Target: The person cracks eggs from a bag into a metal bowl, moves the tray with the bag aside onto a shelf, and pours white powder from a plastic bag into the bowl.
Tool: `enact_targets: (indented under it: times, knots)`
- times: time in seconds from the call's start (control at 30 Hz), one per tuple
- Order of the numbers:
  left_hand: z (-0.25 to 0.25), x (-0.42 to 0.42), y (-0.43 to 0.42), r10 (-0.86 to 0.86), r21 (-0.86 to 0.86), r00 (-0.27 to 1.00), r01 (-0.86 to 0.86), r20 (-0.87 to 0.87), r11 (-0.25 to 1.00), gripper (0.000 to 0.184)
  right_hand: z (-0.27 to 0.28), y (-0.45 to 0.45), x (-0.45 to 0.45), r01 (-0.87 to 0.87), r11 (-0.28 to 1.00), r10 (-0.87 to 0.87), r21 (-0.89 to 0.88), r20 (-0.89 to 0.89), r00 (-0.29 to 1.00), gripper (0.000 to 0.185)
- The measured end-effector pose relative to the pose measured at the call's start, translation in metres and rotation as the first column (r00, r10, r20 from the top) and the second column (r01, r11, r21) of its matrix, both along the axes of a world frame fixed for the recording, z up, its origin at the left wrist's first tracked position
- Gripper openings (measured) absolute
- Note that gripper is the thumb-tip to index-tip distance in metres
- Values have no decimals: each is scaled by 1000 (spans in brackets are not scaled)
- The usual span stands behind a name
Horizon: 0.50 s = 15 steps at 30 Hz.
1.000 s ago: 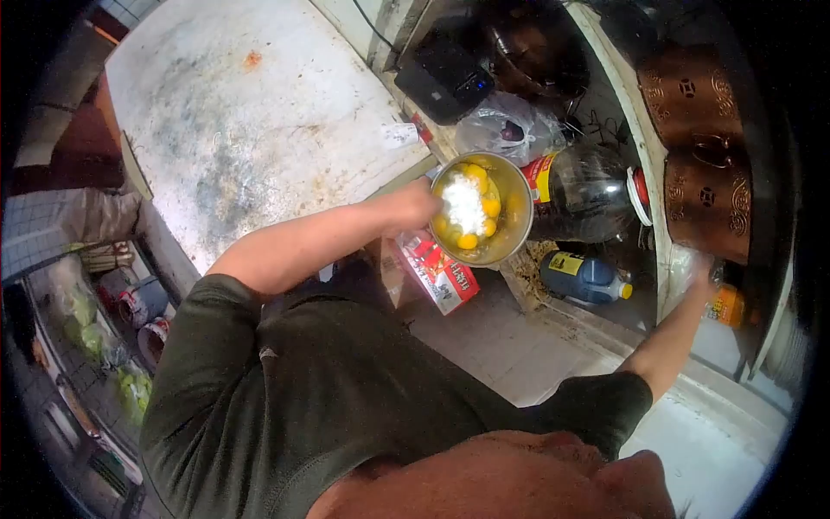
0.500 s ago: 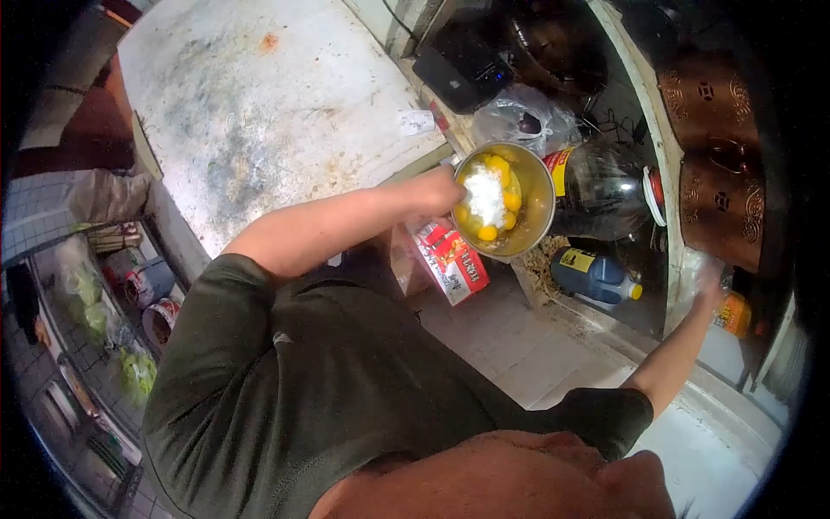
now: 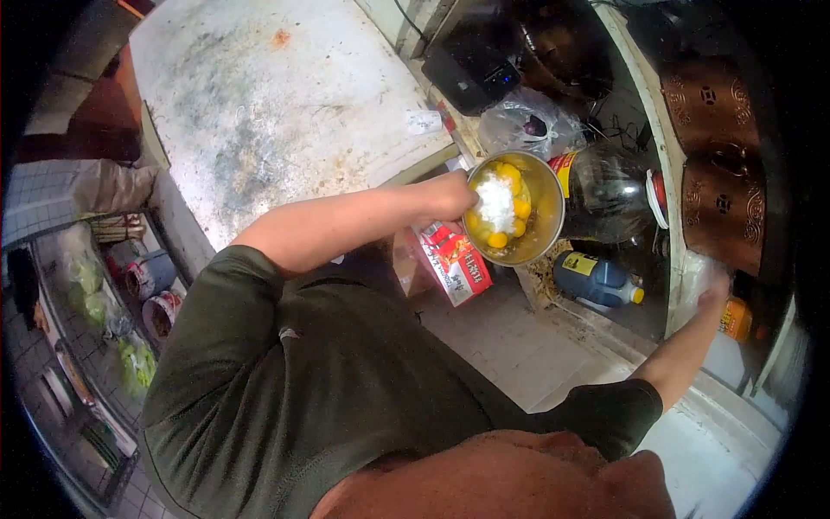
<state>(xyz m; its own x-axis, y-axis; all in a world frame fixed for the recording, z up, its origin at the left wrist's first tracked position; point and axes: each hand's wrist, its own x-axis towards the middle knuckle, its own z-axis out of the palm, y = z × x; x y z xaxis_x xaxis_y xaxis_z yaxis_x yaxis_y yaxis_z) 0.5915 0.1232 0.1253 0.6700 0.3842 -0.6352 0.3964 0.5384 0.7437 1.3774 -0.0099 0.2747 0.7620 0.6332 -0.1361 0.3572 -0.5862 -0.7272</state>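
My left hand (image 3: 451, 197) is closed at the near side of a round metal bowl (image 3: 553, 199), holding it up. Inside the bowl lie several yellow egg yolks (image 3: 510, 177) with a heap of white powder (image 3: 495, 201) on them. Over on the right, my right hand (image 3: 714, 292) is blurred, beside a clear plastic bag (image 3: 690, 281) and close to an orange-labelled container (image 3: 735, 319). Its fingers cannot be made out. Just below the bowl is a red and white carton (image 3: 458, 270); the bowl partly covers the shelf behind it.
A stained white tabletop (image 3: 285, 95) spans the upper left. Right of the bowl lie a big dark jar (image 3: 605, 190) and a dark bottle with a yellow cap (image 3: 592, 278). A brown embossed panel (image 3: 722, 164) stands far right. Vegetables (image 3: 134, 368) sit on the left rack.
The bowl in my left hand has shifted slightly right and down in the view, and the surroundings have shifted a little too. My right hand stays near the clear bag.
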Motion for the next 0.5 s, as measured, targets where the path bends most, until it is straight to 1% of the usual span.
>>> enact_targets:
  times: [0.03,0.13,0.23,0.33,0.43,0.5]
  knots:
    - [0,0,0,-6,-3,1000,6,12,1000,44,1,-4,0,5,1000,-6,12,23,1000,66]
    - [-43,12,-8,101,-35,991,-98,91,995,45,-2,-3,-3,-22,1000,19,17,151,988,62]
    - [-28,7,-8,63,-40,996,-61,67,997,47,-9,-7,-6,-39,999,32,18,270,962,58]
    - [-30,8,-10,88,-54,993,-84,84,995,46,-15,-11,-9,-54,998,43,17,381,924,54]
    - [-28,8,-11,69,-26,994,-67,83,997,47,-23,-18,-11,-73,997,58,13,474,878,50]
    - [-30,11,-16,144,-18,985,-143,97,990,37,-30,-21,-12,-88,996,71,7,530,845,48]
